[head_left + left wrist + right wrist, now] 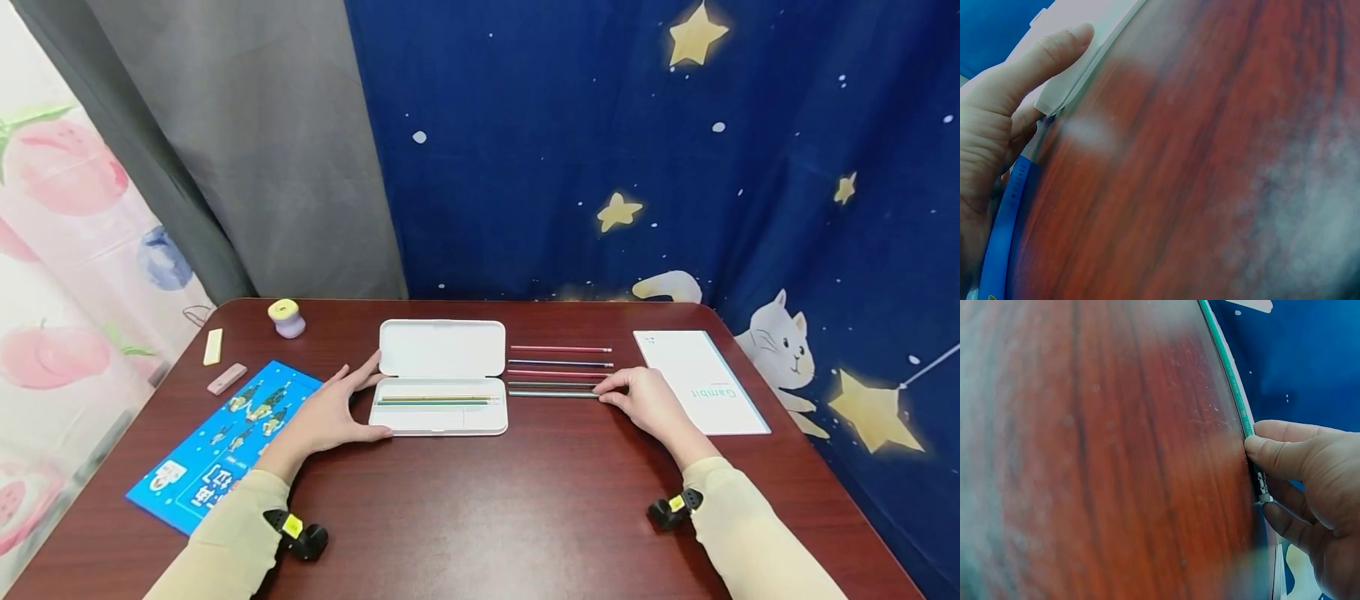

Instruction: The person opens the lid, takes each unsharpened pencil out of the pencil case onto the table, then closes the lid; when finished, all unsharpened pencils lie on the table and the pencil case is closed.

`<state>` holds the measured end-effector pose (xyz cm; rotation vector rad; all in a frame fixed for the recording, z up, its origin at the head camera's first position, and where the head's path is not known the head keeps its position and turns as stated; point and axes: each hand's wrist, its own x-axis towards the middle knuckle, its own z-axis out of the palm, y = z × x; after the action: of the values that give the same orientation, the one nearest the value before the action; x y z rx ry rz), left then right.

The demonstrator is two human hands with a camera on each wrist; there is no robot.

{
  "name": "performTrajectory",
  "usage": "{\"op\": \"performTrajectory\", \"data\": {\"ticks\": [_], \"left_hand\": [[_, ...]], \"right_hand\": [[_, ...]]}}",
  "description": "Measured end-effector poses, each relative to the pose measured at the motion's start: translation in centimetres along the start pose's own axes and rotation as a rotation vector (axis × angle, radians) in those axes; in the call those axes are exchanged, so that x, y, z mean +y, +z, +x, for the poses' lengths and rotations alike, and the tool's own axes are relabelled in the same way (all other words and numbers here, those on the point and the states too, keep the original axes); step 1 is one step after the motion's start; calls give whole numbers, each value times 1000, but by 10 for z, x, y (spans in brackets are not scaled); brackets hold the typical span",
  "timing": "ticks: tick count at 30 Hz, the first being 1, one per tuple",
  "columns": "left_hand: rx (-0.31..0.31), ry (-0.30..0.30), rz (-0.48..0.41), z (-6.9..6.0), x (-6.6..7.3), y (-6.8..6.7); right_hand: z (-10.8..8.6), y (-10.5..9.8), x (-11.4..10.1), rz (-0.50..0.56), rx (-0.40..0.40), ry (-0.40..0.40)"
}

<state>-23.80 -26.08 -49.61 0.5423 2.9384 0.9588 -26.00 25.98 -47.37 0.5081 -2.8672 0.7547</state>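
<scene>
An open white pencil case (438, 421) lies mid-table with its lid (442, 348) laid back. Inside it are a yellow pencil (420, 397) and a green pencil (431, 403). My left hand (330, 414) rests against the case's left side, thumb at the front corner and the other fingers spread toward the hinge. In the left wrist view the thumb (1054, 59) lies straight against the case. My right hand (645, 402) pinches the eraser-end part of a green pencil (1229, 369), the nearest in a row right of the case. Behind it lie red pencils (561, 349) and dark ones (561, 363).
A blue booklet (202, 454) lies partly under the left forearm. A white notebook (701, 375) is by the right hand. At the far left are a yellow-and-purple container (287, 319), a pale yellow bar (213, 347) and a pink one (227, 379). Curtains hang behind the table.
</scene>
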Motion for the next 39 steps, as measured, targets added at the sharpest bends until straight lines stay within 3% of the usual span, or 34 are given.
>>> {"op": "performTrajectory", "data": {"ticks": [13, 17, 20, 25, 32, 39], "left_hand": [[0, 17, 1, 0, 0, 0], [-5, 22, 0, 0, 2, -1], [-7, 20, -3, 0, 3, -1], [-4, 15, -2, 0, 2, 0], [2, 17, -6, -1, 1, -1], [4, 7, -5, -1, 4, -2]], "right_hand": [[-2, 0, 1, -12, 12, -11], [-2, 1, 1, 2, 50, -18], [-2, -1, -4, 75, 119, -11], [4, -4, -19, 302, 185, 12], [18, 2, -42, 411, 122, 14], [33, 25, -74, 428, 55, -57]]}}
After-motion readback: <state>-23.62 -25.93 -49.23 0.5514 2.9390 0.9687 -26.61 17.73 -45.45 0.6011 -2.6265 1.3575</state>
